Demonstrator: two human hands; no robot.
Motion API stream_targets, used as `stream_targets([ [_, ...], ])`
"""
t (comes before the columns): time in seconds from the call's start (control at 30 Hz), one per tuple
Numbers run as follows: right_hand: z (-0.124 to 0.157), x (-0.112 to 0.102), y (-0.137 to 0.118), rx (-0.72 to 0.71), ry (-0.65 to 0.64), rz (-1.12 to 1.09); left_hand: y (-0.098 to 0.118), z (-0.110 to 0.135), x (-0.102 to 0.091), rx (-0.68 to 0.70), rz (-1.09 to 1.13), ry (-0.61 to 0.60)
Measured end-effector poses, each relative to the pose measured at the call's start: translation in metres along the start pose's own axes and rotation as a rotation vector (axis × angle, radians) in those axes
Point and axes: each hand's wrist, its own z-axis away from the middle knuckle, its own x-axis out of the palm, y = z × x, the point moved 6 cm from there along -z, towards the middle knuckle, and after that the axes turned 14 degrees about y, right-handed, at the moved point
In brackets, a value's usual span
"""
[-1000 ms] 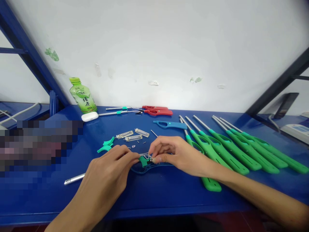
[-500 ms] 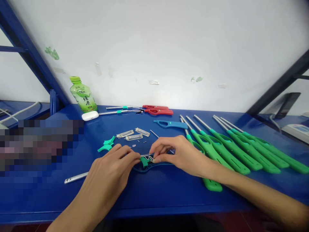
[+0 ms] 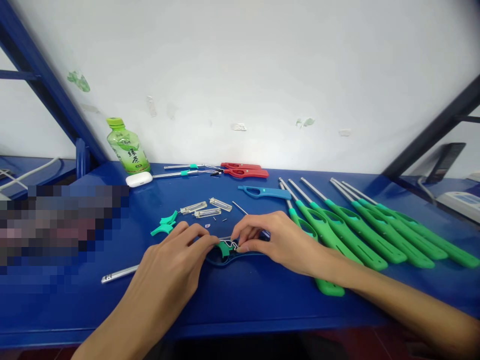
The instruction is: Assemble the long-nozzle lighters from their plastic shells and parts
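A dark blue lighter shell lies on its back between my hands, its inside facing up. In it sit a green trigger and a bent white wire. My left hand is closed on the shell's left end, thumb and forefinger beside the trigger. From under this hand a silver metal tube sticks out to the left. My right hand pinches at the white wire, fingertips together over the shell, and covers much of its right part.
Beyond my hands lie clear fuel tanks, loose green triggers and a blue shell. Red shells with wired tubes, a white case and a tea bottle stand along the wall. Several green lighters fill the right.
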Motion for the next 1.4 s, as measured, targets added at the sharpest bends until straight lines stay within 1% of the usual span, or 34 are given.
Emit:
stream_targets([
  [0.5,0.001,0.001,-0.006,-0.081,-0.020,0.111,0.000,0.002,0.000,0.027,-0.006,0.026],
  [1.03,0.002,-0.002,-0.014,-0.103,-0.054,0.189,0.004,-0.003,-0.003,0.055,-0.011,0.038],
  [1.2,0.002,-0.003,-0.015,-0.107,-0.054,0.203,0.005,-0.001,-0.001,0.067,-0.017,0.032],
  [1.4,0.003,-0.002,-0.017,-0.165,-0.037,0.236,0.006,-0.001,-0.001,0.069,-0.015,0.012],
])
